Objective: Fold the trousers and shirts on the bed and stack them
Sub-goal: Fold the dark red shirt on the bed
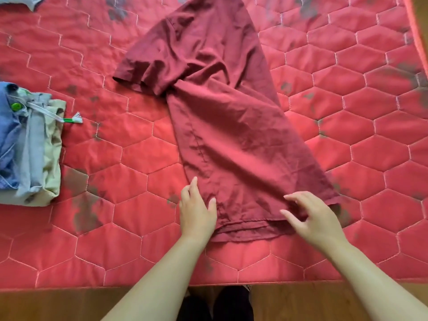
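A dark red short-sleeved shirt [222, 126] lies on the bed, folded lengthwise, its hem near me and one sleeve sticking out to the left. My left hand [196, 209] rests flat on the hem's left corner, fingers straight. My right hand [312, 216] hovers over the hem's right part with fingers spread and slightly bent, fingertips touching the cloth. At the left edge sits a stack of folded clothes [30, 147]: blue, grey and beige pieces with a white drawstring.
The bed is covered by a red quilt with a hexagon pattern [370, 135] and dark stains. A bit of pale blue cloth [25, 1] shows at the top left corner. The wooden floor [58, 304] runs along the bed's near edge.
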